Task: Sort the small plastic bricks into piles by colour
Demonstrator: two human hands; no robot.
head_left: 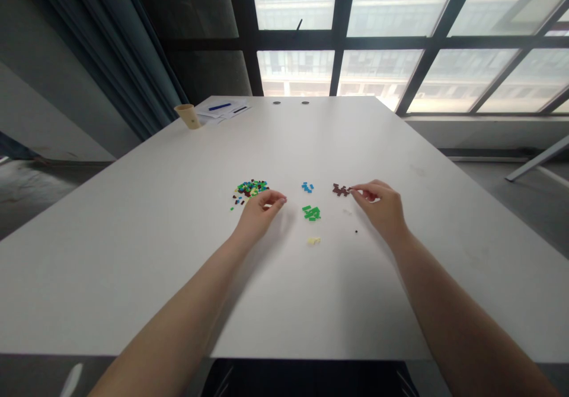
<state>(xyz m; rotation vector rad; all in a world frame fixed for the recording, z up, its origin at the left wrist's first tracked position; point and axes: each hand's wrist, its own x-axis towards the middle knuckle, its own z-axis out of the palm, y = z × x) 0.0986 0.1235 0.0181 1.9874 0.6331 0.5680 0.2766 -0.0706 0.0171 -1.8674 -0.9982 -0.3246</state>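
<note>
My right hand (383,206) is at the right end of a small group of dark brown pieces (341,190). Its thumb and index finger pinch at the edge, with a brown piece at the tips. My left hand (263,207) hovers beside a mixed pile of tiny coloured pieces (252,188), partly covering its near side. The left fingertips are pressed together; anything between them is too small to make out. Between the hands lie separate groups of blue pieces (307,187), green pieces (312,213) and pale yellow pieces (313,240).
A single black piece (356,231) and faint clear or white pieces (347,211) lie near my right wrist. Far left on the white table (146,266) stand a tan cup (188,116) and papers (222,112) with a blue pen (220,106). Windows rise behind the table.
</note>
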